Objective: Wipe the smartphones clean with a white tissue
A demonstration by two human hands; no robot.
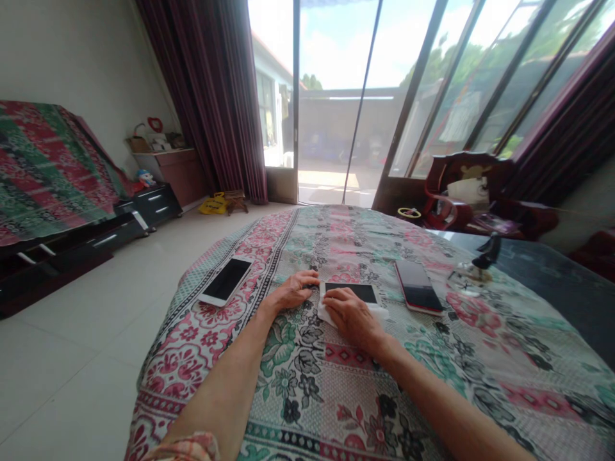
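A white phone [353,292] with a dark screen lies at the middle of the patterned cloth. My right hand [353,318] rests over its left part, with a white tissue or cloth [379,312] under the fingers and palm. The fingers are bent together on it. Just left of this phone, my left hand [294,289] lies on the cloth, its fingers pointing right toward the phone's edge; whether it touches the phone is unclear. Another white phone [225,282] lies further left. On the right is a dark phone [418,287] with a reddish edge.
A glass spray bottle [471,278] with a black nozzle stands right of the dark phone. The patterned tablecloth [298,384] has some folds. Beyond the table are a wooden chair [468,192], a yellow bag [213,204] and a covered stand at the left.
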